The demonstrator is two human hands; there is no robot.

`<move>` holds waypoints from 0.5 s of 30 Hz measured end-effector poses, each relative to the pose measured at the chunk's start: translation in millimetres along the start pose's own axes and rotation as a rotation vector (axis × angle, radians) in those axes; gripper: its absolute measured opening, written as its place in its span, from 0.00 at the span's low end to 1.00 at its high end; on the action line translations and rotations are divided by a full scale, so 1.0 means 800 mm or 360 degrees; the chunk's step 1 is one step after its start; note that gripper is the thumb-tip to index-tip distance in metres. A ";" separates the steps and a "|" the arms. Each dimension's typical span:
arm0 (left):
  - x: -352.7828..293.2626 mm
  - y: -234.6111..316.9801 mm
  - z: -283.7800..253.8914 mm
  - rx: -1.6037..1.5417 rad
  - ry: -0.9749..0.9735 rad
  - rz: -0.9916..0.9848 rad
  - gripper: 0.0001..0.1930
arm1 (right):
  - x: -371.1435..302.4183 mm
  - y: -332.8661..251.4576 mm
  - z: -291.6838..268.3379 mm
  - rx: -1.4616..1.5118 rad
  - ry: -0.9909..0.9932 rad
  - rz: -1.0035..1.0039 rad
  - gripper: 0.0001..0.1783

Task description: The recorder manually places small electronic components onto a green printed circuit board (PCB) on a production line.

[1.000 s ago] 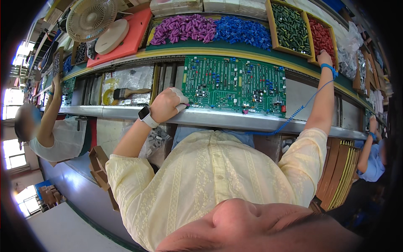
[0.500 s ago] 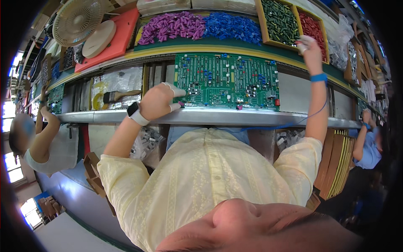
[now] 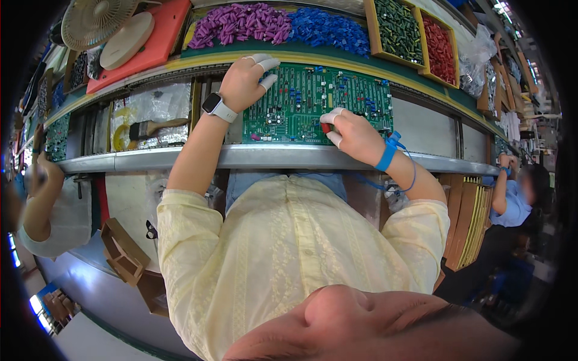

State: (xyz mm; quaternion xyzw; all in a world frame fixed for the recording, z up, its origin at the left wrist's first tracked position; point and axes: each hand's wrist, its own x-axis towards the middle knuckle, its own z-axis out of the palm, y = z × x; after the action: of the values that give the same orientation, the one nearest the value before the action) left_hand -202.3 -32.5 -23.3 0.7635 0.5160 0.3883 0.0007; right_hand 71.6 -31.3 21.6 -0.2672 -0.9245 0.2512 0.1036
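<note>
A green circuit board, crowded with small parts, lies in front of me on the rail line. My left hand, with white finger covers, is over the board's far left corner. Its thumb and fingers are apart, with nothing visible between them. My right hand wears similar covers and pinches a small red component over the board's near middle. A purple component stands at the board's near left corner. My right wrist carries a blue strap with a cord.
Beyond the rail lie piles of purple components and blue components. Boxes hold green components and red components. A brush lies left of the board. A metal rail edge runs before me. Co-workers sit at both sides.
My right hand has come from the red component box down to the board with a red component. My left hand has moved from the board's near left edge to its far left corner.
</note>
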 end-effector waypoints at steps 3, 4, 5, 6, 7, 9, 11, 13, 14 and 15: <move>-0.004 -0.002 -0.002 0.0054 -0.0016 0.0004 0.14 | 0.005 -0.001 0.001 -0.0305 -0.0047 -0.0113 0.09; -0.005 -0.002 -0.002 0.0085 -0.0052 -0.0025 0.14 | 0.007 0.000 0.003 -0.0429 -0.0063 -0.0174 0.09; -0.007 -0.004 -0.002 0.0085 -0.0046 -0.0037 0.14 | 0.009 0.001 0.005 -0.0431 -0.0075 -0.0182 0.09; -0.009 -0.005 -0.001 0.0083 -0.0050 -0.0033 0.14 | 0.010 0.002 0.007 -0.0456 -0.0121 -0.0133 0.10; -0.010 -0.005 0.000 0.0081 -0.0055 -0.0028 0.14 | 0.011 0.003 0.008 -0.0480 -0.0167 -0.0084 0.10; -0.011 -0.006 0.001 0.0086 -0.0015 -0.0013 0.14 | 0.013 0.003 0.009 -0.0470 -0.0187 -0.0054 0.11; -0.011 -0.007 0.002 0.0091 0.0021 0.0007 0.13 | 0.014 0.004 0.009 -0.0458 -0.0203 -0.0022 0.11; -0.011 -0.007 0.003 0.0064 0.0041 0.0014 0.13 | 0.013 0.003 0.008 -0.0458 -0.0188 -0.0018 0.11; -0.012 -0.007 0.002 0.0064 0.0040 0.0011 0.13 | 0.014 0.003 0.008 -0.0456 -0.0191 -0.0019 0.11; -0.011 -0.007 0.002 0.0064 0.0032 0.0002 0.13 | 0.014 0.002 0.008 -0.0474 -0.0204 -0.0021 0.11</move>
State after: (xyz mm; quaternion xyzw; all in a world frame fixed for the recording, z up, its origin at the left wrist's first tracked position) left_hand -207.0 -36.4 -32.3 0.7597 0.5233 0.3856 -0.0200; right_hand 61.0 -26.4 15.8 -0.2568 -0.9581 0.1271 0.0053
